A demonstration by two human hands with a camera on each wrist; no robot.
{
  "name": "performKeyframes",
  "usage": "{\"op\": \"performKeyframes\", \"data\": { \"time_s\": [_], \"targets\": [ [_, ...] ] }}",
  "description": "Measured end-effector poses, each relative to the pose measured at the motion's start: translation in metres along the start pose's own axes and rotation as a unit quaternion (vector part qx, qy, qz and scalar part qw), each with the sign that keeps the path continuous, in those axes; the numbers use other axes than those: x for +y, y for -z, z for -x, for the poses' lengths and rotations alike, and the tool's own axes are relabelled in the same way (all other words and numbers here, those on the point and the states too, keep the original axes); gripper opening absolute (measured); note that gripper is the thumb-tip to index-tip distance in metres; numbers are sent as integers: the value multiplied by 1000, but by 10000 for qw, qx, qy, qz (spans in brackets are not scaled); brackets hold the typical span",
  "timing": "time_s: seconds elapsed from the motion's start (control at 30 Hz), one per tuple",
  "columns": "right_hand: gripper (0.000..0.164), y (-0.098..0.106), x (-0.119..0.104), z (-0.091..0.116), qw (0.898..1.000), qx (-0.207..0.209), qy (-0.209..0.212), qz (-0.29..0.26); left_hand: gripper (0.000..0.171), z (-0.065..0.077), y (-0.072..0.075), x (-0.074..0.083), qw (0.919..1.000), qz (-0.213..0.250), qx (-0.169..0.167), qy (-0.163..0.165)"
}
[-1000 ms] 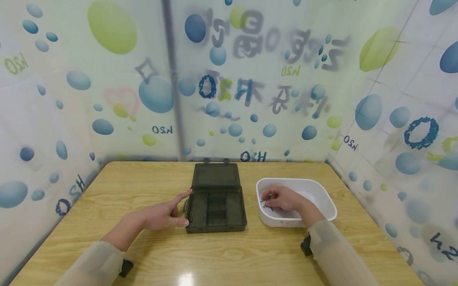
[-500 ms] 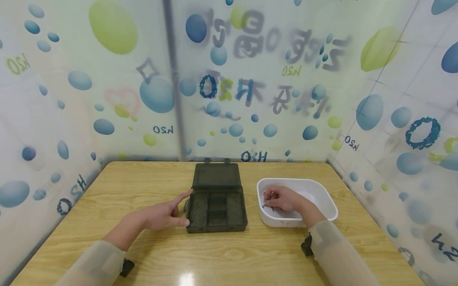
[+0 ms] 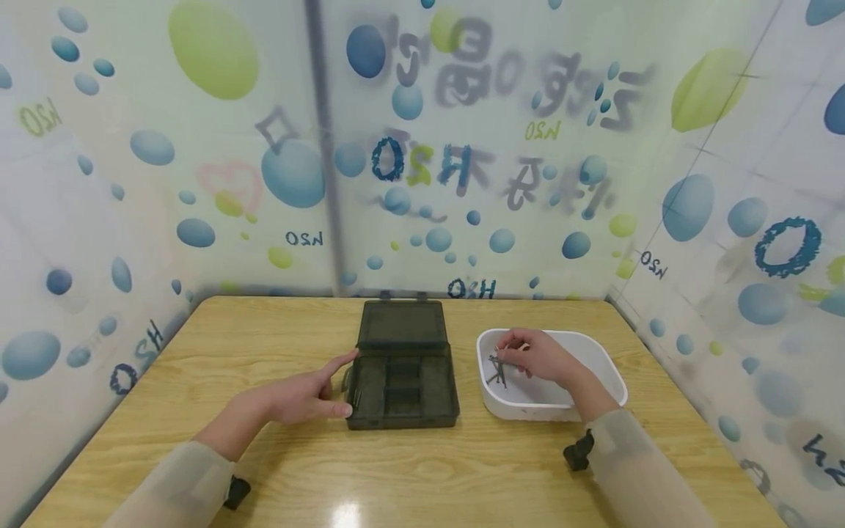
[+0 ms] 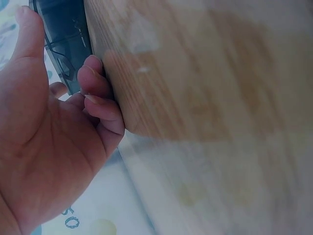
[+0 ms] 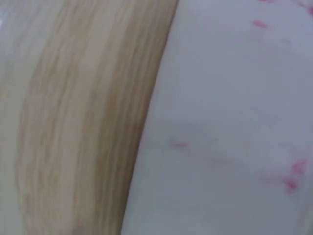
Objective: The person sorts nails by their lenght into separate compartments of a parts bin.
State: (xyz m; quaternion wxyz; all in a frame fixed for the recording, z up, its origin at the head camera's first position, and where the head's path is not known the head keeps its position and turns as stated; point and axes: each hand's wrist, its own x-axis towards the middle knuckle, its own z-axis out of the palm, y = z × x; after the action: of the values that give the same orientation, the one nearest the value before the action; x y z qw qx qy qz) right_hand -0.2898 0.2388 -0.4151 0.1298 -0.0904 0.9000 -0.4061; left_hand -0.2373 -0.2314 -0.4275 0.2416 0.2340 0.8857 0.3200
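Observation:
A dark translucent plastic storage box point(image 3: 372, 392) stands on the table with its lid point(image 3: 403, 323) folded back. My left hand point(image 3: 300, 396) is at its left side, index finger at the upper corner and thumb at the lower one. In the left wrist view the thumb is straight beside the box, and the other fingers bend loosely. Thin dark pieces point(image 3: 357, 398) lie in the box's left compartment. Over the left end of a white tub point(image 3: 597, 359), my right hand point(image 3: 538, 356) pinches a thin grey screw point(image 3: 505, 361). Several similar screws point(image 3: 499, 378) lie below it.
The wooden table point(image 3: 422, 477) carries both containers, with a strip of bare wood between them. Patterned curtains point(image 3: 422, 220) enclose the back and sides. In the right wrist view the tub's outer wall point(image 5: 220, 98) shows red marks, and the hand is out of sight.
My right hand has risen slightly and shifted back inside the tub, with a screw between its fingertips and the screws below now in sight. The left hand stays at the box.

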Motion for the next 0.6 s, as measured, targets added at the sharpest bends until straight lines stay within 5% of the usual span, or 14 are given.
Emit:
{"op": "performKeyframes", "data": {
  "time_s": [0.6],
  "targets": [
    [30, -15, -33, 19, 9913, 97, 694, -1113, 105, 0, 0, 1, 10000, 29, -20, 41]
  ]
}}
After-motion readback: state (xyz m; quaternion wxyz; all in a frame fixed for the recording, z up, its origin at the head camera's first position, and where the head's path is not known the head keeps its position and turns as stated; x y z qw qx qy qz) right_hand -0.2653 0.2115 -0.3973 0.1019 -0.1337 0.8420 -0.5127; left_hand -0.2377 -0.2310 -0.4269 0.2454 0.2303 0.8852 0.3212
